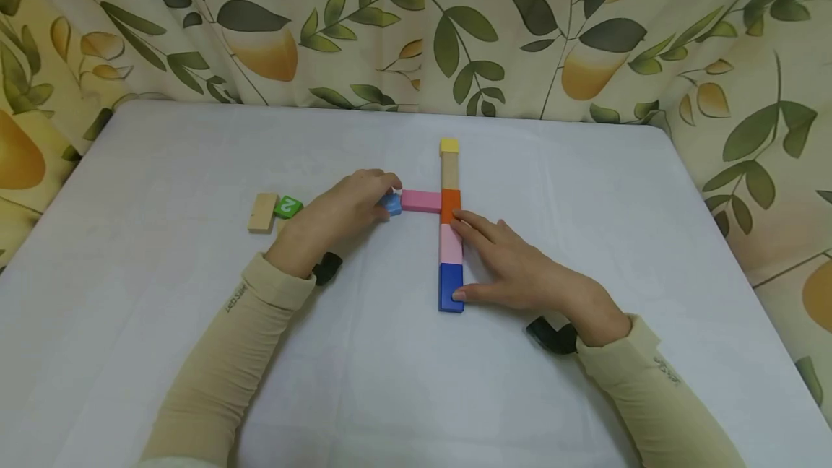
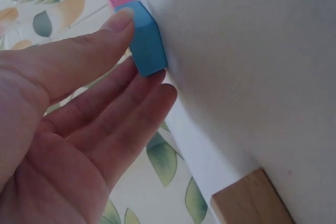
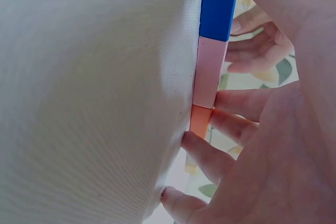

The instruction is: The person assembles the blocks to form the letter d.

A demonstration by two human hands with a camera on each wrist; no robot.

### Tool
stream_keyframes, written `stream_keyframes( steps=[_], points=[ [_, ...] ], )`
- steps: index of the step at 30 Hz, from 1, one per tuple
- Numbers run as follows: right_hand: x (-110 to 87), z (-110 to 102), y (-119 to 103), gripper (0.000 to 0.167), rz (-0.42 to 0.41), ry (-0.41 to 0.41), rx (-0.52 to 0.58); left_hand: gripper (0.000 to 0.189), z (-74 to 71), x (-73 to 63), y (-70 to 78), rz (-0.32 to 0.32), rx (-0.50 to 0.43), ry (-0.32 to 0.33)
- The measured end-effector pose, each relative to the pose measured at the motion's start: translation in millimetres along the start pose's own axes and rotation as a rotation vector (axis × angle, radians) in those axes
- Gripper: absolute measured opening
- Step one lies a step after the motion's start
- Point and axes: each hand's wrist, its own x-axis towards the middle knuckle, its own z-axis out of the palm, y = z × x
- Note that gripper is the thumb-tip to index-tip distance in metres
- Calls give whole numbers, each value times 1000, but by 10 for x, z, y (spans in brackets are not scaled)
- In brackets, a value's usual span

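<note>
My left hand (image 1: 351, 204) pinches a small light blue block (image 2: 148, 40) between thumb and fingers. Its end meets the left end of a pink block (image 1: 421, 201), which lies crosswise against an upright line of blocks. From far to near, that line runs yellow (image 1: 449, 145), plain wood (image 1: 450, 170), orange (image 1: 448, 201), light pink (image 1: 451, 248) and dark blue (image 1: 448, 276). Along its right side lies my right hand (image 1: 520, 266), fingers extended. Its fingertips touch the line around the orange and light pink blocks, and the thumb rests on the dark blue one.
Left of my left hand lie a plain wooden block (image 1: 263, 213) and a green block (image 1: 289, 206) marked 2. Another wooden piece is mostly hidden behind the wrist. A white cloth (image 1: 377, 381) covers the table, and a leaf-patterned curtain (image 1: 364, 42) hangs at its back edge.
</note>
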Motion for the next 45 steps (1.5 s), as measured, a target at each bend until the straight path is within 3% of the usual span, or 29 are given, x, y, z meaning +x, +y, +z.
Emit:
stream_keyframes(
  steps=[8,14,20,23,30,37,42,45],
  points=[
    [-10,1,21,100,3,-3,1,49,-104,-44,2,-85,-46,-15],
    [25,1,20,101,-10,-6,-10,46,-166,-95,-53,-83,-46,5],
    [12,4,20,102,2,-19,1,43,-113,-30,-35,-121,-62,-80],
    [8,5,11,102,-2,-16,1,42,-84,-22,-28,-115,-47,-92],
    [18,-23,-19,103,12,-15,-14,43,-66,-62,-28,-64,-14,-51],
    [0,-24,-9,102,5,-8,-14,41,-171,-129,-39,-137,-53,-35],
    [-6,-21,-11,102,1,-8,-3,38,-263,-248,-115,-76,-28,45],
    [-12,-33,-19,102,2,-11,-2,37,-305,-317,-150,-70,-17,59]
  ],
)
